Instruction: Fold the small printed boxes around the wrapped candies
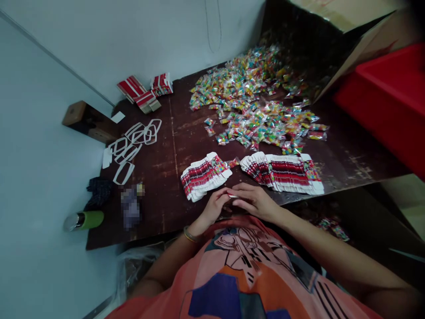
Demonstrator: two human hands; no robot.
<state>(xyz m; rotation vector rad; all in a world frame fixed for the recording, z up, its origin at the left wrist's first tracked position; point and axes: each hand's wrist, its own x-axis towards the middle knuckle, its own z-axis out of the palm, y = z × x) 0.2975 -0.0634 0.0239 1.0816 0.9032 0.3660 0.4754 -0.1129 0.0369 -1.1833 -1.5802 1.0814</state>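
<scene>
My left hand [215, 206] and my right hand [254, 200] meet at the table's front edge, close to my body. Both are closed around a small red-and-white carton [232, 196]; only a sliver of it shows between the fingers. Just beyond my left hand lies a fanned stack of flat printed cartons [204, 177], red and white with a colourful candy picture. A longer fanned row of the same cartons [287, 173] lies beyond my right hand. One small candy packet [233, 162] rests between the two stacks.
A large heap of clear candy packets [245, 88] covers the back right. White banding loops [125, 153], red-and-white bundles [136, 93] and a brown box [91, 122] stand left. A green bottle [91, 219] is at the left edge, a red bin [392, 97] at right.
</scene>
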